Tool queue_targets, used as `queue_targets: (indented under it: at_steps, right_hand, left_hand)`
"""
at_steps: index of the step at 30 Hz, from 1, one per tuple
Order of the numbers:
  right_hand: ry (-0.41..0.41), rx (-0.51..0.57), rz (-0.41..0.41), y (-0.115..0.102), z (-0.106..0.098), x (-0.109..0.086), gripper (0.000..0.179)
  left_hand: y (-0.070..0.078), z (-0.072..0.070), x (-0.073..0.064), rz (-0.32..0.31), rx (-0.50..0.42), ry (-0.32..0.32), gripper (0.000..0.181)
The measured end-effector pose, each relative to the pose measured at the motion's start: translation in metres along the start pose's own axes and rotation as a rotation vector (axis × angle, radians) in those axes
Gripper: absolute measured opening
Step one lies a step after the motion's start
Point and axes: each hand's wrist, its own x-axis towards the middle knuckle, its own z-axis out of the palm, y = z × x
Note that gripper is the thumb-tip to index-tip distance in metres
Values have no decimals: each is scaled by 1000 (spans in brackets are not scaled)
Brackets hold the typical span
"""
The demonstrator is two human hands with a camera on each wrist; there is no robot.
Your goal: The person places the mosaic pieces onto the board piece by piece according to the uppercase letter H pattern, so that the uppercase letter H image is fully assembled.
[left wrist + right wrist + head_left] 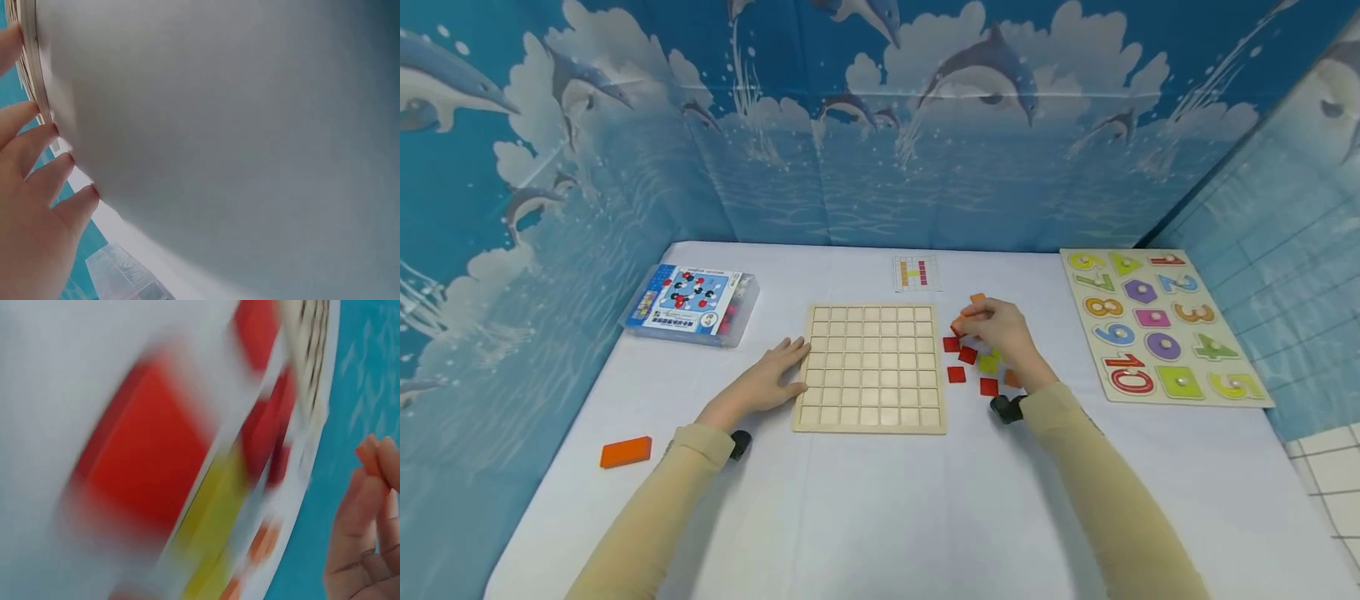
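Observation:
A wooden grid board (871, 367) of square cells lies in the middle of the white table. Against its left edge rest the fingertips of my left hand (769, 375), its fingers extended; the left wrist view shows them touching the board's side. Just right of the board, my right hand (1003, 329) pinches a small orange tile (370, 455) between thumb and fingers. Below and around this hand lie several loose square tiles: red tiles (957, 374), yellow-green tiles (988, 364) and orange ones, some partly covered by the hand. Nearby tiles look blurred in the right wrist view.
Behind the board lies a printed pattern card (917, 273). A clear plastic box (692, 304) with a blue label stands at the back left. An orange block (626, 452) lies at the front left, and a number-and-shape puzzle board (1165, 329) at the right.

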Motion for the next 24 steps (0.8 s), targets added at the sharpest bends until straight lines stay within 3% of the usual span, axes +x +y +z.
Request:
queue_targets:
  at_steps: [6, 13, 17, 24]
  right_hand:
    - [-133, 128, -116, -38, 51, 7, 31]
    - [-203, 152, -160, -61, 105, 20, 24]
    - [-213, 133, -165, -68, 120, 26, 19]
    - [-186, 1, -221, -77, 136, 29, 15]
  left_hand:
    - [0, 1, 0, 0, -4, -5, 72]
    - [-1, 2, -1, 17, -8, 0, 72]
    - [-1, 2, 1, 25, -10, -5, 72]
    - [-1, 1, 0, -4, -2, -17, 72]
